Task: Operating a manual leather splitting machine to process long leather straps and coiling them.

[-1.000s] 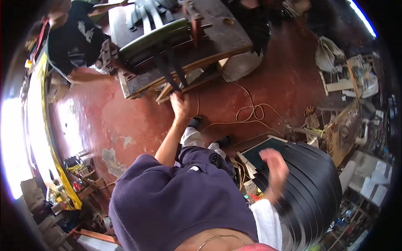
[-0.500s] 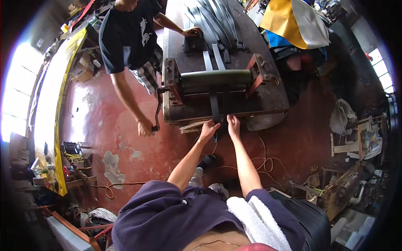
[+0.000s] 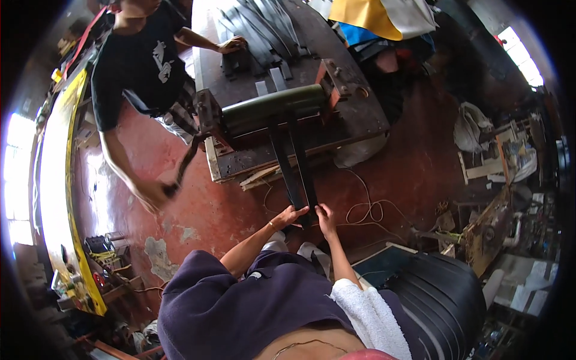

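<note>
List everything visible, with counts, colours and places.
Table: one, dark brown, upper centre
Roller: one, dark green, across table
Crank: one, dark, roller's left end
Loose strips: several, grey, beyond roller
Held strips: two, black, below roller
Co-worker: one, black shirt, upper left
Sheets: several, yellow, blue, white, upper right
Panel: one, white, yellow-edged, left
Cord: uncounted, tan, right of centre
Layered bundle: one, black, lower right
Towel: one, white, lower centre
Rim clutter: uncounted, mixed, edges
Sweatshirt: one, purple, bottom
Left hand: one, bare, gripping strip
Right hand: one, bare, gripping strip
</note>
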A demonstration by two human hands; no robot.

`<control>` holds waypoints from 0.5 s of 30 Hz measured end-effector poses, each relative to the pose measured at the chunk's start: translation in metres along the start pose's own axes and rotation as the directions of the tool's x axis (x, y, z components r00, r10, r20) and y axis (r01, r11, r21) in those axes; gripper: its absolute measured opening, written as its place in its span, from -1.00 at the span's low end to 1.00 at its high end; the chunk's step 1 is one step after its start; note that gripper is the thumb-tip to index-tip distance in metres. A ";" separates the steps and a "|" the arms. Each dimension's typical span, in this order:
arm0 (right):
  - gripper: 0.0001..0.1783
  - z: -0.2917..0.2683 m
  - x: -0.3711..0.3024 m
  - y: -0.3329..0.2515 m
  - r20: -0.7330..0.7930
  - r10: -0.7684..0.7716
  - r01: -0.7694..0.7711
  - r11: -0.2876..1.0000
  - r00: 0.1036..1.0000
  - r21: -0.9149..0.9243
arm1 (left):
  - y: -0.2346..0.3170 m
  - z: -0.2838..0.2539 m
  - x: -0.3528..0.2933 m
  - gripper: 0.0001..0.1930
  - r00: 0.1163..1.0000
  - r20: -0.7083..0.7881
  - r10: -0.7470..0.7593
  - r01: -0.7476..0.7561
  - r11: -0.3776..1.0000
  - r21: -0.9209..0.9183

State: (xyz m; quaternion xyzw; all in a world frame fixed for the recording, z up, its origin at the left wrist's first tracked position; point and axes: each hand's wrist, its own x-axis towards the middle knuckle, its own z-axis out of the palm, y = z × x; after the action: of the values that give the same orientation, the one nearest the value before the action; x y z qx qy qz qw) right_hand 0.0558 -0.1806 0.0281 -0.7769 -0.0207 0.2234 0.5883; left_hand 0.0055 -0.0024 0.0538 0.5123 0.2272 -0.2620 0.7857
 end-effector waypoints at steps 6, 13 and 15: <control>-0.80 -0.027 -0.061 -0.007 -0.054 -0.055 0.057 0.998 0.997 0.037 | -0.046 0.015 0.000 -0.44 0.959 0.236 -0.160 0.139 0.985 0.104; -0.76 -0.068 -0.133 -0.005 -0.246 -0.042 0.057 0.997 0.968 0.050 | -0.009 0.082 -0.041 -0.23 0.826 0.420 -0.375 0.283 0.921 0.267; -0.77 -0.070 -0.140 -0.019 -0.220 -0.029 0.040 0.998 0.975 0.046 | -0.052 0.074 -0.021 -0.21 0.837 0.443 -0.322 0.259 0.945 0.198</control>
State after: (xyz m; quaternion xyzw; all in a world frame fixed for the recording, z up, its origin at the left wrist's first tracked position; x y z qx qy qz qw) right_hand -0.0398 -0.2796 0.1057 -0.7812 0.0363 0.1264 0.6102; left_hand -0.0370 -0.0847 0.0588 0.4431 0.0876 -0.5086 0.7330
